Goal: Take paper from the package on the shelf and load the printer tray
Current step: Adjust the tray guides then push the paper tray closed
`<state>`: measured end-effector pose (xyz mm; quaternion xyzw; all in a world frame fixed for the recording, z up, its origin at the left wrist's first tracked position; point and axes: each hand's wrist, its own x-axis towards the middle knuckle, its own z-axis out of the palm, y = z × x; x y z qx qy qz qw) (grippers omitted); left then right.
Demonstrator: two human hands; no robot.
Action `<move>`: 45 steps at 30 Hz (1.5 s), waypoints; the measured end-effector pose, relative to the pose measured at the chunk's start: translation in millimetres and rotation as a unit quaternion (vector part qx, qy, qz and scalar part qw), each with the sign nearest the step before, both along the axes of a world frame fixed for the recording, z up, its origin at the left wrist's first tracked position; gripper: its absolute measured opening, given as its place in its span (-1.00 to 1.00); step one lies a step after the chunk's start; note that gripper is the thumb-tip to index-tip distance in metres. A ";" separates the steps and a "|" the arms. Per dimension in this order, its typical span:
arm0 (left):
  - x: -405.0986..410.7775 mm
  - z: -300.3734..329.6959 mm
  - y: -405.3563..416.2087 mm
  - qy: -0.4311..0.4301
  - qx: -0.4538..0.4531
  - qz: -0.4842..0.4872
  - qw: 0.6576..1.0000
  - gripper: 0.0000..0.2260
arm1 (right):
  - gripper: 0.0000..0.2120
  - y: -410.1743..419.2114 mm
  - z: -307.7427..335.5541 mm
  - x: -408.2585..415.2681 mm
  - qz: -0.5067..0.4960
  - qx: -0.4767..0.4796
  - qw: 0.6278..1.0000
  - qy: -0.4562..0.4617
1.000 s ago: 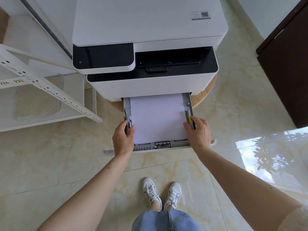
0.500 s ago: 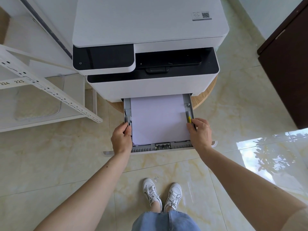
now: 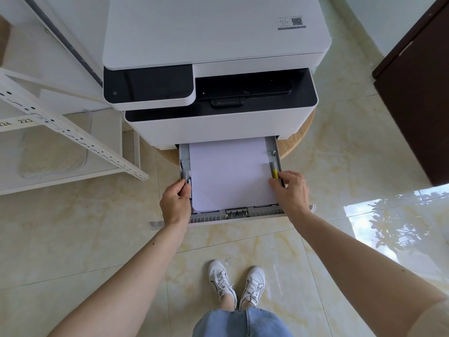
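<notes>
A white and black printer stands on a round wooden stand. Its grey paper tray is pulled out toward me. A stack of white paper lies flat inside the tray, between the side guides. My left hand pinches the left side guide at the paper's edge. My right hand rests on the right side guide, fingers next to its yellow tab. The paper package is not in view.
A white metal shelf with numbered labels stands to the left, a mat on its lower level. A dark brown cabinet stands at the right. My white shoes are on the glossy tiled floor below the tray.
Both hands have shifted slightly along the tray's side guides, closing in on the paper's edges. The paper stack sits squarer in the tray. The tray has stayed pulled out.
</notes>
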<state>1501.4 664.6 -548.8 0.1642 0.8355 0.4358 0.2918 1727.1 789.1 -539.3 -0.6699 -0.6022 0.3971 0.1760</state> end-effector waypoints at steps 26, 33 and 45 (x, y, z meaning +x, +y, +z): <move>2.7 6.2 2.1 0.011 -0.007 0.002 1.000 -0.72 | -0.80 1.4 -5.4 -1.0 -0.001 -0.002 1.000 0.017; -0.2 9.5 0.0 -0.002 0.002 -0.017 1.000 -0.70 | -0.78 1.0 -3.4 -1.6 0.001 -0.003 1.000 0.005; -10.3 32.9 -17.5 0.040 -0.067 -0.271 0.959 -0.63 | -0.39 8.5 21.7 28.0 0.244 -0.039 0.965 -0.091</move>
